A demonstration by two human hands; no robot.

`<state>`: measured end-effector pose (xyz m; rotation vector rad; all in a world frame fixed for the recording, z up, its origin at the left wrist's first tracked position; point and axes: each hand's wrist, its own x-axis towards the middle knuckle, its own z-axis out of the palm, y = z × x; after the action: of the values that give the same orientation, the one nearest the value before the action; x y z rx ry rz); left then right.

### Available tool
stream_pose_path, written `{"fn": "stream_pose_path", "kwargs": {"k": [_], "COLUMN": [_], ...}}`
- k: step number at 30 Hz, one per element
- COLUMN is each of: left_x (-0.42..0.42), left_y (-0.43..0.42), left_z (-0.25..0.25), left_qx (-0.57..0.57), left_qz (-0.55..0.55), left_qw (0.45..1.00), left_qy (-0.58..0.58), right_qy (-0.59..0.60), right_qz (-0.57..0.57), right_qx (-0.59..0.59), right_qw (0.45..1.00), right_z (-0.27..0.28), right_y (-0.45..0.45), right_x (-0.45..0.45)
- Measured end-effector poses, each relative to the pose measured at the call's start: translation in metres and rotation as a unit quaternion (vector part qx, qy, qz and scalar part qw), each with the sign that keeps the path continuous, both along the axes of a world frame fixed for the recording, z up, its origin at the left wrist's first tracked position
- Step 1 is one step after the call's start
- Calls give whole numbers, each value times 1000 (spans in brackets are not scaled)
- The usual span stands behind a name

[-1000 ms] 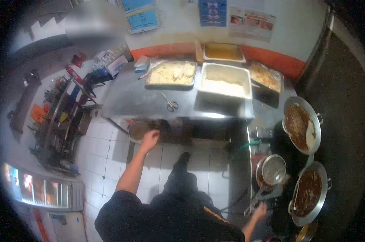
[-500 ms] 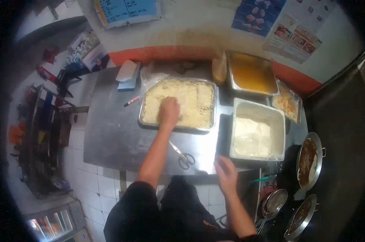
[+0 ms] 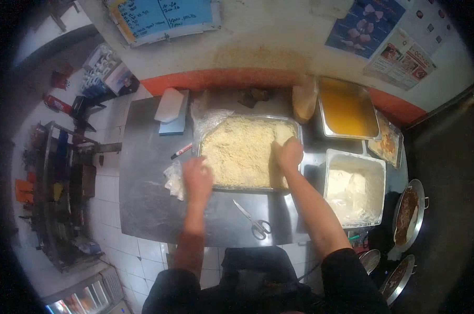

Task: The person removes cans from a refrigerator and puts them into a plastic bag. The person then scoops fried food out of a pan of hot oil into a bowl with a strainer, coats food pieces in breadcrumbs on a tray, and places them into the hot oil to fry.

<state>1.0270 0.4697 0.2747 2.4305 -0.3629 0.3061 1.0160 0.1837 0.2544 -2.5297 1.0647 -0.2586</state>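
A metal tray [image 3: 237, 189] full of pale yellow crumbs [image 3: 242, 152] sits in the middle of the steel table. At its front left corner is my left hand [image 3: 197, 179], blurred, so its fingers cannot be read clearly. Crumpled clear plastic [image 3: 174, 181] lies right beside that hand. My right hand [image 3: 289, 154] is closed, knuckles up, over the crumbs at the tray's right end. What its fingers hold, if anything, is hidden. Scissors [image 3: 252, 220] lie in front of the tray with the blades slightly apart.
A bin of white powder [image 3: 352, 188] and a pan of orange liquid [image 3: 348, 111] stand at right. Behind the tray's left are more plastic [image 3: 213, 121] and a blue-and-white box [image 3: 171, 112]. A red marker [image 3: 181, 151] lies at left. Round pans [image 3: 409, 215] sit lower right.
My left hand has moved from the crumbs to the tray's front left corner, where plastic now shows. My right hand has risen from the table's front edge to the tray's right end.
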Motion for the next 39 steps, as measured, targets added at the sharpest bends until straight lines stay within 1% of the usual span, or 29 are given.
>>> {"fn": "stream_pose_path", "kwargs": {"k": [2,4,6,7,8,9,11,12,14,15,16,17,18,20,22,24,26,27,29,30,32,33,35,36,38,39], "left_x": [19,43,61,68,75,80,88,89,91,91,92,90,89,87,89,86,82,84,86,85,86,90,97,92,81,83], "left_y": [-42,-61,-87,-102,-115,-126,-147,-151,-157,-162,-168,-172,-175,-177,-178,-182,-185,-185,-183,-182,-183,-184,-187,-185,-184,-185], "left_z": [13,12,7,6,3,-7,-16,-17,-19,-27,-36,-35,-35,-37,-50,-40,-25,-18,-11,-12,-14,-28,-54,-32,6,3], "left_qx": [12,22,33,13,-7,-5,101,101,198,198,182,165,165,158,157,153,123,123,147,148,117,117,145,146,138,138], "left_qz": [19,15,8,-82,-169,-170,-143,-146,-148,-149,-105,-59,-59,-47,-40,-36,-10,-11,-62,-64,-52,-52,-50,-50,-62,-63], "left_qw": [1000,1000,999,997,986,985,984,984,969,969,978,983,983,982,983,985,982,983,977,976,986,986,985,985,977,976], "left_qy": [11,1,-6,4,13,11,-15,-14,-15,-16,15,47,47,96,84,69,141,139,144,145,109,109,82,82,152,153], "right_qy": [0,-3,-14,11,10,11,9,6,3,9,14,13,26,39,27,29,89,88,69,70,50,50,4,5,-39,-39], "right_qz": [-4,-10,15,15,13,14,11,-3,-19,-7,6,5,6,7,7,17,55,53,53,52,5,5,-42,-42,-37,-38], "right_qx": [-6,-15,-62,-59,-58,-56,-54,-52,-51,-74,-98,-99,-107,-113,-105,-120,-129,-128,-98,-97,-20,-20,82,83,149,149], "right_qw": [1000,1000,998,998,998,998,998,999,999,997,995,995,994,993,994,992,986,986,991,991,999,999,996,996,987,987], "right_z": [-6,-6,-4,0,-1,-1,1,4,5,5,5,3,1,-2,-1,-4,-6,-5,-6,-6,-6,4,23,26,31,20], "right_y": [-2,-4,-2,-5,-7,-8,-10,-11,-9,-6,-5,-8,-10,-15,-21,-21,-20,-21,-22,-24,-30,-29,-28,-29,-32,-35], "right_x": [1,3,1,3,5,8,15,15,16,18,21,23,25,29,28,28,29,30,29,28,29,27,20,17,10,9]}}
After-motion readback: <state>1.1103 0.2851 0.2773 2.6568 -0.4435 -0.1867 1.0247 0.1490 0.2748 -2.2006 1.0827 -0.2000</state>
